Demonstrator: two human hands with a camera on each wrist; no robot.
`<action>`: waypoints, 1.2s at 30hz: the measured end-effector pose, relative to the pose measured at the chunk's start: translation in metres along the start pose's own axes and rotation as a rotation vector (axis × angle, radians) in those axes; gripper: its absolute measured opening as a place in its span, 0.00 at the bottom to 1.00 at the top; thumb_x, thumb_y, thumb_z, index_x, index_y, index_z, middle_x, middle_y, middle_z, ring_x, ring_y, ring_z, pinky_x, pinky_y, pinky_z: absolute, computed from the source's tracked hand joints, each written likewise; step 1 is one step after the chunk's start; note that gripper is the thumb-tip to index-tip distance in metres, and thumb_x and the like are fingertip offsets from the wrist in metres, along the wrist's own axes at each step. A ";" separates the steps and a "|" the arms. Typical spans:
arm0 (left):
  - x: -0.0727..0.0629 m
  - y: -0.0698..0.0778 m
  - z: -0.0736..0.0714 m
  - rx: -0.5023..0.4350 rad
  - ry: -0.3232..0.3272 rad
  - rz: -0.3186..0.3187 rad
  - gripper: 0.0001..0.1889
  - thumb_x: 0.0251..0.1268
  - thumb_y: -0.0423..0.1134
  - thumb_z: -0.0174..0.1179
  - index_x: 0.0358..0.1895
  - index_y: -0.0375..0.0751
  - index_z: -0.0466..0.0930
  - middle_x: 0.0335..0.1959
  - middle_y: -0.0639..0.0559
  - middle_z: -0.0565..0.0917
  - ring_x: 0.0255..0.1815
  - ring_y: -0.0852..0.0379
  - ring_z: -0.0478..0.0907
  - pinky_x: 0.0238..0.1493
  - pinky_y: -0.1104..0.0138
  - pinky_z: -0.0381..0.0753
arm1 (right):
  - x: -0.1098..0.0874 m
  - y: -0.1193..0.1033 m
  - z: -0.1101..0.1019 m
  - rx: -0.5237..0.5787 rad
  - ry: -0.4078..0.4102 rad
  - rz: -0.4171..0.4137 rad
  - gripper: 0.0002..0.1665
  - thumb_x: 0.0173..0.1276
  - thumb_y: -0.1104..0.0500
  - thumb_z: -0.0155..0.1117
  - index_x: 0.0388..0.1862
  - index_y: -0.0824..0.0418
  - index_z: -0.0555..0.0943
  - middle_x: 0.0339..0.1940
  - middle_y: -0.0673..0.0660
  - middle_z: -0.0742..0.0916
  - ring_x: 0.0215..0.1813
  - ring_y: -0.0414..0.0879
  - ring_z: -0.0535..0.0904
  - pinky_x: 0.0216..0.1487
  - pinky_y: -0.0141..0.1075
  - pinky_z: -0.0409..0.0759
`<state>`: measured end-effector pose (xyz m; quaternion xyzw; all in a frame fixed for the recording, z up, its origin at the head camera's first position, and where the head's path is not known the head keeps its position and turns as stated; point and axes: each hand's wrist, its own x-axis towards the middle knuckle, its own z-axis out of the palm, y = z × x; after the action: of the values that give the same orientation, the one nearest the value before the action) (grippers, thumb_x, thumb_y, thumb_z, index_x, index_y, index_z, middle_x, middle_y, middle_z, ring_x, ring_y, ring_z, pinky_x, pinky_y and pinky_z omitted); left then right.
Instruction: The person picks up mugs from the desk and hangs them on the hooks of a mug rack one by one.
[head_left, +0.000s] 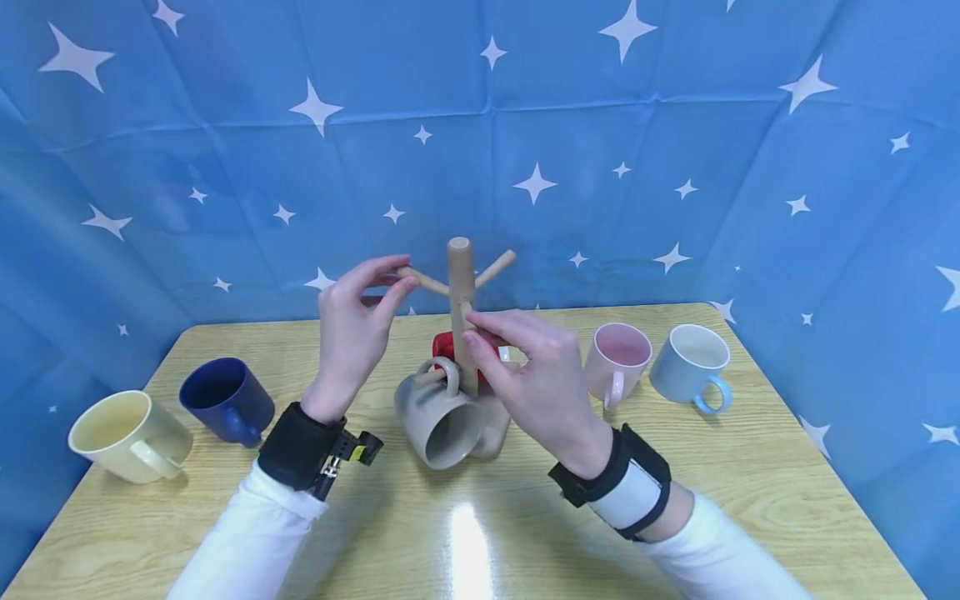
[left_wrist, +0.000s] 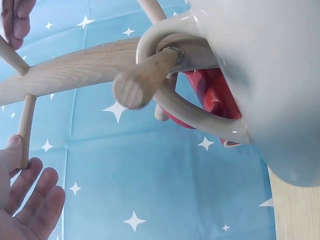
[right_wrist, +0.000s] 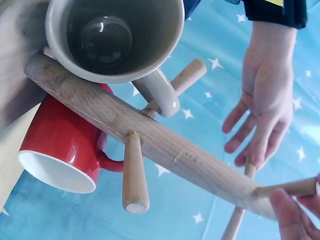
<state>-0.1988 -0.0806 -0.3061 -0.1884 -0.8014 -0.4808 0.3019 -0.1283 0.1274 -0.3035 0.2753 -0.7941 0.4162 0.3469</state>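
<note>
A wooden mug tree (head_left: 461, 275) stands mid-table with a grey mug (head_left: 435, 421) hanging by its handle from a lower peg (left_wrist: 145, 77). Behind the post hangs a red mug (right_wrist: 65, 140), mostly hidden in the head view. My left hand (head_left: 352, 321) pinches the tip of the upper left peg (head_left: 426, 281) between thumb and fingers. With thumb and forefinger, my right hand (head_left: 540, 375) holds the upper peg (right_wrist: 287, 189) that points towards me. Another upper peg (head_left: 497, 268) sticks out to the right, bare.
On the left of the wooden table (head_left: 375, 533) stand a cream mug (head_left: 142, 442) and a dark blue mug (head_left: 232, 408). A pink mug (head_left: 618, 367) and a light blue mug (head_left: 690, 367) stand at the right. A blue star-patterned cloth (head_left: 450, 183) hangs behind the table.
</note>
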 end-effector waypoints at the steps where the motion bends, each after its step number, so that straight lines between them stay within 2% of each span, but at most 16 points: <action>1: 0.000 0.000 0.000 0.002 -0.001 -0.005 0.16 0.69 0.35 0.69 0.58 0.35 0.87 0.48 0.39 0.92 0.49 0.43 0.90 0.43 0.88 0.78 | 0.000 -0.001 0.001 0.001 0.000 -0.009 0.14 0.66 0.66 0.75 0.51 0.67 0.90 0.43 0.62 0.94 0.39 0.48 0.92 0.41 0.40 0.91; 8: 0.004 -0.002 -0.002 -0.009 -0.004 -0.028 0.17 0.70 0.35 0.69 0.59 0.35 0.87 0.50 0.38 0.91 0.50 0.43 0.90 0.44 0.88 0.78 | 0.000 -0.004 0.006 -0.012 -0.003 -0.051 0.15 0.65 0.68 0.75 0.51 0.68 0.90 0.44 0.64 0.94 0.42 0.50 0.93 0.43 0.39 0.92; 14: 0.007 -0.004 -0.002 0.005 -0.015 -0.044 0.17 0.73 0.37 0.66 0.61 0.37 0.85 0.53 0.39 0.91 0.52 0.44 0.89 0.44 0.86 0.79 | 0.002 -0.009 0.011 0.023 -0.031 -0.061 0.15 0.67 0.68 0.73 0.52 0.68 0.90 0.45 0.63 0.93 0.44 0.50 0.93 0.43 0.36 0.91; 20: 0.006 -0.005 -0.002 0.034 -0.028 -0.068 0.19 0.75 0.41 0.65 0.65 0.42 0.84 0.57 0.42 0.90 0.56 0.47 0.88 0.51 0.61 0.89 | 0.003 -0.009 0.011 0.033 -0.066 -0.047 0.15 0.69 0.67 0.72 0.54 0.66 0.90 0.47 0.62 0.93 0.49 0.50 0.93 0.47 0.37 0.91; 23: 0.003 -0.004 -0.003 0.013 -0.020 -0.075 0.20 0.76 0.44 0.64 0.66 0.45 0.83 0.60 0.44 0.88 0.58 0.50 0.87 0.55 0.60 0.89 | 0.006 -0.004 0.004 0.038 -0.059 -0.027 0.14 0.69 0.66 0.71 0.52 0.66 0.90 0.47 0.61 0.94 0.47 0.50 0.92 0.48 0.40 0.91; 27: -0.008 0.003 -0.006 -0.001 0.019 -0.053 0.21 0.77 0.46 0.63 0.68 0.45 0.81 0.64 0.46 0.85 0.62 0.52 0.85 0.59 0.69 0.86 | 0.015 0.010 -0.009 0.039 -0.007 0.019 0.14 0.70 0.66 0.71 0.53 0.68 0.89 0.48 0.62 0.93 0.47 0.51 0.91 0.52 0.42 0.91; 31: -0.021 0.013 -0.007 0.000 0.056 0.007 0.20 0.75 0.40 0.66 0.66 0.40 0.82 0.61 0.42 0.86 0.61 0.48 0.86 0.57 0.67 0.87 | 0.028 0.033 -0.019 0.059 0.031 0.128 0.19 0.73 0.65 0.69 0.61 0.68 0.85 0.54 0.64 0.91 0.56 0.55 0.90 0.58 0.45 0.89; 36: -0.038 0.024 -0.004 -0.020 0.069 0.085 0.18 0.69 0.31 0.69 0.60 0.35 0.85 0.55 0.39 0.89 0.55 0.45 0.88 0.51 0.60 0.90 | 0.039 0.054 -0.021 0.106 -0.087 0.338 0.25 0.78 0.59 0.65 0.71 0.61 0.79 0.63 0.62 0.88 0.66 0.54 0.85 0.65 0.51 0.86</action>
<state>-0.1549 -0.0728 -0.3142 -0.2086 -0.7769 -0.4819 0.3474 -0.1844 0.1666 -0.2899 0.1737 -0.8204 0.4972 0.2224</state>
